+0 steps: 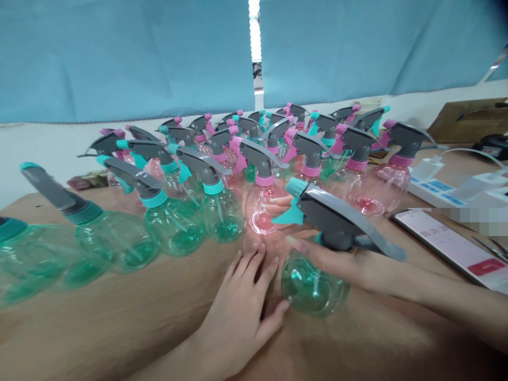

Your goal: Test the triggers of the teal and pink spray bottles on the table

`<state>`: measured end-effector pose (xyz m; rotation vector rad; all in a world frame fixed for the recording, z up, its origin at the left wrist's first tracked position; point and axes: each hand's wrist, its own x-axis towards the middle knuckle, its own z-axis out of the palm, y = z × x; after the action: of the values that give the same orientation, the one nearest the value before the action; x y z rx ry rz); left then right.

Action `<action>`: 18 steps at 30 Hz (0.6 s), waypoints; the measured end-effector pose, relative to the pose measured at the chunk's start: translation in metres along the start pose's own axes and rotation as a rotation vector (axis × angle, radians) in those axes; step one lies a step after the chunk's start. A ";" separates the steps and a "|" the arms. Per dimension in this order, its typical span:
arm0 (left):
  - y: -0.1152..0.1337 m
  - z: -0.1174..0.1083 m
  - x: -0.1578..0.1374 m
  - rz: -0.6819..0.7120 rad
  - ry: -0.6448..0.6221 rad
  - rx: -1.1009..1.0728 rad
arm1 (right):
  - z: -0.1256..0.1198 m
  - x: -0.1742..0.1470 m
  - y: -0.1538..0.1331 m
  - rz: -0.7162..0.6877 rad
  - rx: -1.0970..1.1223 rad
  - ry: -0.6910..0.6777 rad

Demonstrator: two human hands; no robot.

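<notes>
My right hand [353,264] comes in from the right and is wrapped round the neck of a green spray bottle [313,288] with a grey head and a turquoise nozzle and trigger. The thumb lies in front of the neck, while some fingers show behind the trigger, close to a pink spray bottle [264,203]. Flat on the wooden table [159,328], my left hand [242,301] has its fingers stretched forward and holds nothing. Its thumb tip is beside the base of the gripped bottle; I cannot tell whether they touch.
Several green spray bottles [180,227] stand in a row on the left. Behind are many pink and green ones, crowded together. A phone [448,243], a white power strip [440,190] with plugs and a cardboard box [468,121] lie at right. Blue curtains [138,58] hang behind.
</notes>
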<state>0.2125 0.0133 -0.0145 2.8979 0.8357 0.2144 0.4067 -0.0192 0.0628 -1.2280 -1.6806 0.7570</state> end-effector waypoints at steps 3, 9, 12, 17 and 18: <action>0.001 -0.002 0.001 -0.004 -0.005 -0.008 | 0.000 -0.002 0.008 0.008 -0.005 -0.060; 0.001 -0.002 0.000 -0.007 0.010 -0.021 | 0.001 -0.001 0.013 -0.008 0.013 -0.035; 0.000 -0.001 0.001 -0.008 0.005 -0.024 | 0.002 0.001 0.010 -0.011 0.059 -0.040; -0.002 0.001 0.000 -0.004 -0.001 -0.025 | 0.002 0.003 0.008 -0.116 0.009 -0.036; -0.002 0.001 0.000 -0.005 0.002 -0.023 | 0.002 0.004 0.008 -0.131 0.009 -0.045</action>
<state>0.2120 0.0147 -0.0153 2.8744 0.8353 0.2254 0.4075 -0.0131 0.0559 -1.0902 -1.7743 0.7160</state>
